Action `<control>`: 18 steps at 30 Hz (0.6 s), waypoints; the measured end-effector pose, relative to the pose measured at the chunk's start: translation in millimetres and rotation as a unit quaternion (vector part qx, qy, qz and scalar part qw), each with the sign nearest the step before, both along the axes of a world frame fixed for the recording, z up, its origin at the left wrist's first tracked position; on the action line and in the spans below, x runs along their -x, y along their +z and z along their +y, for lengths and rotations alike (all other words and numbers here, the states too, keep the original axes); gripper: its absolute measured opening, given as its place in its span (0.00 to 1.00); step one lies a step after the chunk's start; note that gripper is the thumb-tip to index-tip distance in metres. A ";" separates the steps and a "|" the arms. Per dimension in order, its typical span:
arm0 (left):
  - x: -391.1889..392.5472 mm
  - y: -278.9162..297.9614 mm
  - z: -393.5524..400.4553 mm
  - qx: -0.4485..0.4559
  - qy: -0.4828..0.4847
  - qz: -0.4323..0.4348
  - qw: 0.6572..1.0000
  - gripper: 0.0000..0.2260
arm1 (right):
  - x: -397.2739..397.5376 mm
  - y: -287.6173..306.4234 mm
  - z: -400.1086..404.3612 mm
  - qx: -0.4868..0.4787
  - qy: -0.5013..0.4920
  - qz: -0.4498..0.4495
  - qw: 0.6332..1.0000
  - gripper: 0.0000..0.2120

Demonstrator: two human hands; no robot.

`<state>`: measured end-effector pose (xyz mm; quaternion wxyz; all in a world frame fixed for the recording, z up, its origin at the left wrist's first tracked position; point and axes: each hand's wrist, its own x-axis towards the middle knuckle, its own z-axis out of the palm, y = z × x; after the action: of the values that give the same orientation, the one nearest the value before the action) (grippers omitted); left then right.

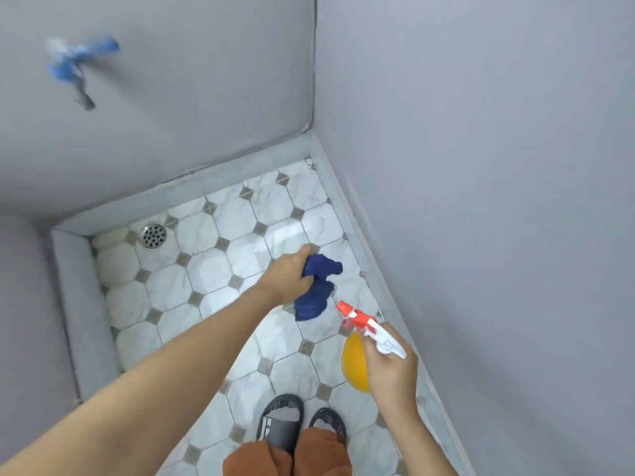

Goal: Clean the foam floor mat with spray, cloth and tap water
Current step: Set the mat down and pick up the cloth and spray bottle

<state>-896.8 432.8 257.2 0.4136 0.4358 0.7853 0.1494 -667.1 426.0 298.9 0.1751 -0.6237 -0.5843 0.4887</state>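
Note:
My left hand [292, 274] grips a bunched dark blue cloth [318, 290], held out over the tiled floor. My right hand [391, 367] holds a spray bottle [357, 364] with a yellow body and a red and white trigger head; its nozzle points at the cloth from a short distance. A blue tap [77, 65] sticks out of the grey wall at the upper left, blurred. No foam mat shows in this view.
A round metal floor drain [153, 236] sits in the far left corner of the white tiled floor [213, 280]. Grey walls close in on three sides, with a raised grey kerb [82, 304] along their foot. My sandalled feet [299, 424] stand at the bottom.

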 end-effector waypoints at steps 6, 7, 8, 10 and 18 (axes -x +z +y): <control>69.3 241.5 -9.0 0.004 0.231 -0.115 0.966 0.10 | 69.2 200.7 41.3 -0.020 0.001 0.040 0.999 0.14; 80.2 278.5 -12.2 -0.007 0.247 -0.116 0.962 0.11 | 82.0 235.6 48.6 -0.030 -0.002 0.061 0.998 0.13; 90.0 313.5 -16.1 -0.021 0.259 -0.117 0.959 0.11 | 91.6 264.6 55.3 -0.058 0.015 0.075 0.995 0.09; 107.2 377.8 -27.0 -0.051 0.287 -0.111 0.950 0.10 | 113.4 318.7 66.3 -0.084 0.041 0.096 0.991 0.04; 177.0 550.8 -72.9 -0.223 0.427 -0.171 0.859 0.09 | 222.2 489.8 79.1 -0.158 0.104 0.173 0.967 0.10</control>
<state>-1073.8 359.9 808.0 0.3283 0.1058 0.7569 0.5550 -889.3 505.2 788.6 0.3174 -0.4300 -0.6767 0.5064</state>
